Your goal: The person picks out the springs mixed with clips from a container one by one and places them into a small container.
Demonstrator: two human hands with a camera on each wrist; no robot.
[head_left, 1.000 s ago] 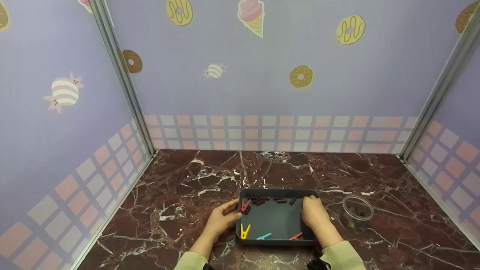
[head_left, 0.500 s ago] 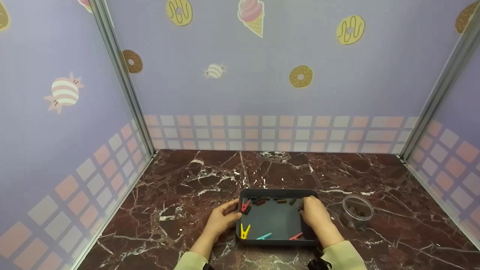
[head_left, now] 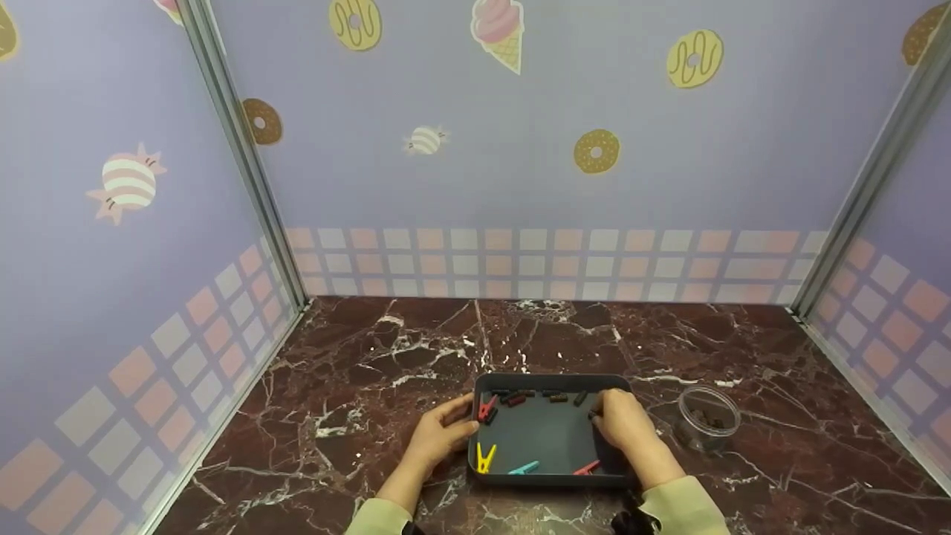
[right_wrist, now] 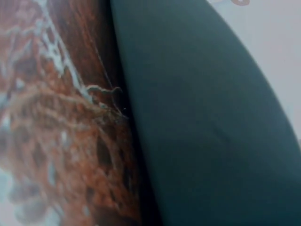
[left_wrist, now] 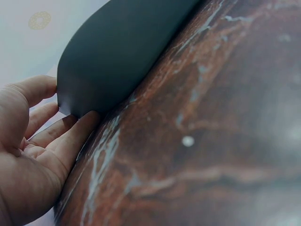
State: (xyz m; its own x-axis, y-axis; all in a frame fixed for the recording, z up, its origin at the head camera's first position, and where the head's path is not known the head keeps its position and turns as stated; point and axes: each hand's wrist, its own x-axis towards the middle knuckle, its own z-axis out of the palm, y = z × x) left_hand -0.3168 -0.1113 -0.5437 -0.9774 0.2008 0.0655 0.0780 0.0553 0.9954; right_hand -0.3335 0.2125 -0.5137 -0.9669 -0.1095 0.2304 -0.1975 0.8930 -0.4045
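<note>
A dark grey tray [head_left: 553,481] lies in front of me in the head view. My left hand [head_left: 438,435] rests against its left wall, thumb and fingers spread; the left wrist view shows the fingertips [left_wrist: 89,117] touching the wall low by the table. My right hand [head_left: 625,422] reaches over the right rim, fingers curled, pinching a small dark stick-like piece [head_left: 594,414] mostly hidden by the fingers. Several similar dark pieces [head_left: 558,398] lie along the far side. Clothespins lie about the edges: red [head_left: 486,408], yellow [head_left: 484,459], blue [head_left: 524,468] and another red [head_left: 586,468].
A round clear plastic tub [head_left: 708,420] with dark pieces inside stands right of the tray, close to my right forearm. The marbled table [head_left: 401,349] is bounded by patterned walls. The right wrist view shows only the tray's outer wall [right_wrist: 202,117] and the table.
My right hand has shifted slightly along the tray's inner right side, and a dark piece now shows at its fingertips. The left hand and the tray stay put.
</note>
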